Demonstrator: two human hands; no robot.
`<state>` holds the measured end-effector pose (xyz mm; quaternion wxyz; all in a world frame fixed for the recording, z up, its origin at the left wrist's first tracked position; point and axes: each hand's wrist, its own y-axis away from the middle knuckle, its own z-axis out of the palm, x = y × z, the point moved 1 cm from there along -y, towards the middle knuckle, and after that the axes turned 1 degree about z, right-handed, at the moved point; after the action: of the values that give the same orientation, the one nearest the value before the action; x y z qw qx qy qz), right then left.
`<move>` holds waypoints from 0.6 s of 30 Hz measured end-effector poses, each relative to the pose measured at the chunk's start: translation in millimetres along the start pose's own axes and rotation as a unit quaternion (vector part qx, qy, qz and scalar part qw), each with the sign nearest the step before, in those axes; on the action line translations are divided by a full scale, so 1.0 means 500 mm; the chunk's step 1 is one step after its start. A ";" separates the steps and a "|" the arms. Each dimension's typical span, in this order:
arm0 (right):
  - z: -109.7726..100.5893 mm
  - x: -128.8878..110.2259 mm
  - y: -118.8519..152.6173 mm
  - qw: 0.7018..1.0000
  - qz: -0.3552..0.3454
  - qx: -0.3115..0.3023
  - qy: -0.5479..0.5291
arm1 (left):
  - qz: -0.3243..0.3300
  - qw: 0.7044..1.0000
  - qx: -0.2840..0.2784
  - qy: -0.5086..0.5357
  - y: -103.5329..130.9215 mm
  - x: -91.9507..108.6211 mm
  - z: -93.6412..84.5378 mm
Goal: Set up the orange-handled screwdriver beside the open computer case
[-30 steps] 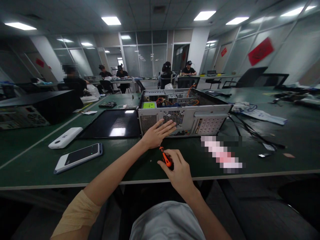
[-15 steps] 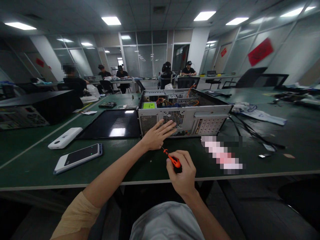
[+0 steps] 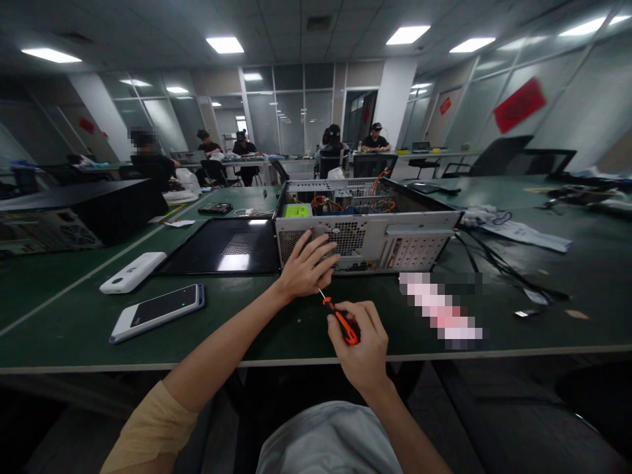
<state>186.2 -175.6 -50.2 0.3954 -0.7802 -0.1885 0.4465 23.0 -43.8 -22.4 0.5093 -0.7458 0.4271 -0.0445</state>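
An opened computer case (image 3: pixel 375 230) lies on the green table with its perforated rear panel facing me. Inside it, colored cables and a part with a bright green label (image 3: pixel 297 210) show. My left hand (image 3: pixel 307 266) rests against the left part of that panel, fingers spread. Closed around the handle of an orange and black screwdriver (image 3: pixel 347 328) is my right hand (image 3: pixel 364 339). The thin shaft points up and away, its tip hidden behind or beside my left palm. Whether the tip touches the case cannot be seen.
A black side panel (image 3: pixel 224 247) lies left of the case. Nearer me are a white power bank (image 3: pixel 132 272) and a phone-like device (image 3: pixel 158 313). Another black case (image 3: pixel 113 210) stands far left. Black cables (image 3: pixel 498 263) and a blurred-out item lie right. People sit at far tables.
My left fingers have shifted slightly left and look more raised and spread on the panel. The screwdriver handle has turned a little in my right hand. The whole view has shifted slightly.
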 end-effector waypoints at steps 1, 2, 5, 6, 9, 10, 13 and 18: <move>0.001 0.000 -0.001 1.000 0.006 -0.011 0.001 | -0.021 0.999 0.027 -0.002 -0.004 -0.004 -0.008; 0.001 0.001 -0.002 1.000 0.014 -0.025 0.000 | -0.042 0.998 0.053 -0.005 -0.008 -0.009 -0.017; 0.000 0.002 -0.005 0.997 0.039 -0.072 -0.004 | -0.120 0.985 0.121 -0.024 -0.023 -0.034 -0.049; -0.001 0.003 -0.005 0.995 0.045 -0.084 -0.008 | -0.147 0.978 0.147 -0.037 -0.027 -0.044 -0.060; -0.005 0.008 -0.005 0.993 0.064 -0.097 -0.029 | -0.245 0.946 0.201 -0.074 -0.032 -0.074 -0.091; -0.006 0.010 -0.005 0.993 0.072 -0.090 -0.039 | -0.266 0.935 0.224 -0.077 -0.030 -0.082 -0.100; -0.008 0.015 -0.002 0.991 0.096 -0.055 -0.073 | -0.298 0.923 0.242 0.011 -0.023 -0.094 -0.121; -0.009 0.016 0.000 0.989 0.108 -0.023 -0.103 | -0.419 0.839 0.063 0.341 -0.015 -0.104 -0.163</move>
<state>194.3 -172.3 -53.4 0.3054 -0.7549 -0.1533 0.5597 -46.6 -66.2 41.7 0.3099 -0.7572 0.2168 -0.5325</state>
